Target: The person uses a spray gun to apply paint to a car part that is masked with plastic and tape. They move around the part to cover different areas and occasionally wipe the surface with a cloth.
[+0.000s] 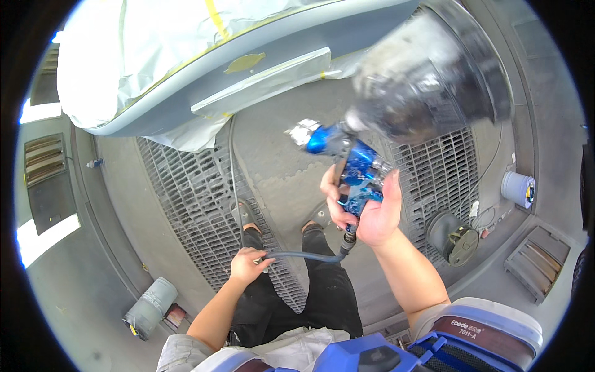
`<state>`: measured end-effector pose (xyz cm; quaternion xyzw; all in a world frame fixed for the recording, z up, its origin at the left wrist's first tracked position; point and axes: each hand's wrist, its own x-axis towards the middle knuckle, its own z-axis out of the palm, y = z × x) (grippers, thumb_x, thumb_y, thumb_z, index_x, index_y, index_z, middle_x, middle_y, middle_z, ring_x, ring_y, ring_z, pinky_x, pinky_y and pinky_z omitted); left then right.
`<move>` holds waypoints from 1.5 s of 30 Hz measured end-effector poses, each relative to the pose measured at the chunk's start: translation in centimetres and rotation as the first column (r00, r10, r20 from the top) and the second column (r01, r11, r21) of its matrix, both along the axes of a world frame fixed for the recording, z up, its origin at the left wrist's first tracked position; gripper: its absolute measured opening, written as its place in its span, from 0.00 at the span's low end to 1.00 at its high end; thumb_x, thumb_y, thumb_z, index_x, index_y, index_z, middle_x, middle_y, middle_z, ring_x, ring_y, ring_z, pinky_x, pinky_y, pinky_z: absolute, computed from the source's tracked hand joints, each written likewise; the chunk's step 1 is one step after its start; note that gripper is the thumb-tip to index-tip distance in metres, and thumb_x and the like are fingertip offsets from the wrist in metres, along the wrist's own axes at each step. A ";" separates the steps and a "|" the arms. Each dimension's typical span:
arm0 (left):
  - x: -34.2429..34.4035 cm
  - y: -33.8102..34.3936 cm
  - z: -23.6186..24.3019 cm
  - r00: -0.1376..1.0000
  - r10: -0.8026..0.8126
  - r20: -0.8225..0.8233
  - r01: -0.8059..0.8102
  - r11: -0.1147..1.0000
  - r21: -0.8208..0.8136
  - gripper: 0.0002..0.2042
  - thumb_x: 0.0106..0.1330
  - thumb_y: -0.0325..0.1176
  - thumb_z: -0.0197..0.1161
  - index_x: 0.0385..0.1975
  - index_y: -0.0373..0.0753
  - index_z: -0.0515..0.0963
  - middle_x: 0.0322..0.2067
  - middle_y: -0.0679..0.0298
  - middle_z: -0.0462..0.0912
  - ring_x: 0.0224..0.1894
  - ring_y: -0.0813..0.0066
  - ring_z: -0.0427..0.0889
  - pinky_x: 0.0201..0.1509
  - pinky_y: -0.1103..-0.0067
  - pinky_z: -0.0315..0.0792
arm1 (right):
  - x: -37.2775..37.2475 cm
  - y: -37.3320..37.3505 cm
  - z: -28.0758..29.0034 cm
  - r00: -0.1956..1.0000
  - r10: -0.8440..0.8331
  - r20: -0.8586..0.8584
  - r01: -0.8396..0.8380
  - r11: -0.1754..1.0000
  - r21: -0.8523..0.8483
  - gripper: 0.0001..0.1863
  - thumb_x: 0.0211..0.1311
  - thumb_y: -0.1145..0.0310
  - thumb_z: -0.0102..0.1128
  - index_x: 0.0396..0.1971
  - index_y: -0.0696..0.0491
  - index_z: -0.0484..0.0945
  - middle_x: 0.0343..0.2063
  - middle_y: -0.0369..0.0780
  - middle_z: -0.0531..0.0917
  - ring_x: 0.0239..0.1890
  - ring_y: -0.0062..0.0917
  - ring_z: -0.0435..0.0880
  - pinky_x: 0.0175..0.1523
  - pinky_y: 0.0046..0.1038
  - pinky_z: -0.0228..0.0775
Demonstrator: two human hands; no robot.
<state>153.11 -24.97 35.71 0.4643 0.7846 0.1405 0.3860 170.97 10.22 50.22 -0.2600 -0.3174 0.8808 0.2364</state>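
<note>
My right hand [375, 214] is closed round the handle of a blue spray gun [358, 166], lifted above the floor. A large clear cup [403, 87] with dark and whitish smears is fixed to the gun and blurred by motion. Crumpled silver foil [304, 133] covers the gun's left end. From the handle's bottom, a grey air hose [304, 255] runs to my left hand [247, 266], whose fingers are closed round it. Beyond the gun stands a grey vehicle panel [180, 93], with white masking sheet [149, 43] and yellow tape. The gun is apart from the panel.
Floor gratings [186, 192] lie on both sides of a grey floor strip. The hose [232, 155] trails forward past my left foot. A white bucket [517, 188] and a round drum [449, 235] stand at right, a grey canister [152, 304] at lower left.
</note>
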 end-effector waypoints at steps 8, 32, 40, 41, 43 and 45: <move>3.2 8.8 3.7 0.999 0.016 -0.052 -0.003 0.972 0.234 0.14 0.55 0.43 0.82 0.32 0.40 0.89 0.27 0.61 0.84 0.33 0.59 0.85 0.39 0.67 0.79 | 4.6 9.2 3.6 0.931 -0.333 0.151 0.286 0.920 0.267 0.49 0.72 0.21 0.28 0.44 0.61 0.73 0.34 0.41 0.78 0.13 0.17 0.63 0.16 0.24 0.59; 4.6 13.9 4.1 0.982 -0.112 -0.154 0.101 0.992 -0.076 0.17 0.59 0.49 0.79 0.32 0.40 0.90 0.28 0.59 0.86 0.38 0.56 0.85 0.43 0.64 0.79 | 13.2 12.1 -8.3 0.761 -0.603 0.239 0.571 0.797 0.194 0.45 0.73 0.22 0.28 0.41 0.54 0.73 0.34 0.34 0.79 0.14 0.17 0.63 0.21 0.24 0.58; 3.8 18.1 8.0 0.933 -0.306 -0.187 0.304 0.952 -0.040 0.13 0.56 0.48 0.80 0.32 0.47 0.91 0.27 0.65 0.86 0.37 0.60 0.85 0.42 0.66 0.80 | 14.6 11.2 -2.7 0.942 -0.330 0.068 0.328 0.944 0.028 0.44 0.75 0.25 0.29 0.44 0.56 0.74 0.34 0.38 0.81 0.12 0.16 0.63 0.18 0.23 0.60; 4.2 18.3 8.3 0.923 -0.340 -0.177 0.339 0.940 -0.039 0.13 0.56 0.49 0.80 0.32 0.47 0.91 0.27 0.66 0.86 0.37 0.60 0.85 0.41 0.67 0.80 | 15.0 11.6 -1.8 0.956 -0.291 0.045 0.290 0.957 0.029 0.45 0.75 0.24 0.28 0.45 0.57 0.74 0.34 0.38 0.81 0.12 0.16 0.63 0.18 0.23 0.60; 5.0 18.7 8.4 0.908 -0.394 -0.144 0.396 0.918 -0.015 0.14 0.57 0.50 0.79 0.32 0.47 0.91 0.28 0.66 0.86 0.36 0.61 0.85 0.40 0.67 0.80 | 14.9 12.2 -0.3 0.927 -0.359 0.106 0.343 0.929 0.140 0.47 0.75 0.24 0.27 0.46 0.60 0.75 0.35 0.39 0.81 0.12 0.15 0.63 0.18 0.22 0.60; 5.7 18.8 7.9 0.937 -0.321 -0.140 0.318 0.947 -0.039 0.14 0.59 0.51 0.78 0.32 0.47 0.91 0.29 0.65 0.86 0.36 0.61 0.85 0.40 0.67 0.80 | 13.7 12.8 0.7 0.801 -0.547 0.242 0.465 0.824 0.325 0.48 0.75 0.24 0.26 0.44 0.60 0.76 0.35 0.40 0.81 0.12 0.16 0.63 0.17 0.23 0.59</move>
